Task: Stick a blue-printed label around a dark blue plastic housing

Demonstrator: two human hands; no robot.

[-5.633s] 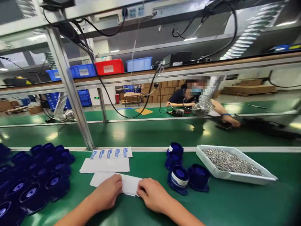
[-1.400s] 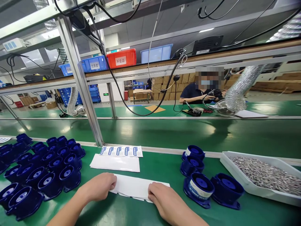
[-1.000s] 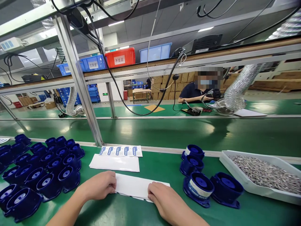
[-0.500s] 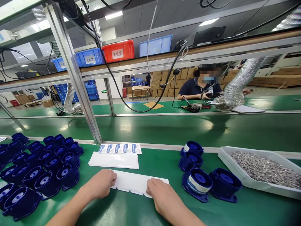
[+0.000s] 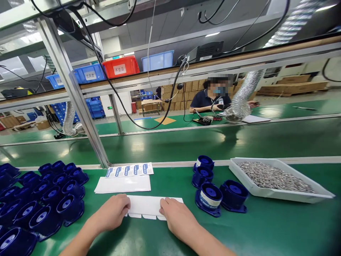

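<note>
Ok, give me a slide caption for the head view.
Both hands, left and right, press a white sheet on the green bench beside blue parts.

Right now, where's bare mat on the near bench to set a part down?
Free: green mat between the white sheet and the four blue spools, and the near edge in front of the white tray. Crowded: left side, packed with blue housings. Both hands hold down the label strip.
</note>
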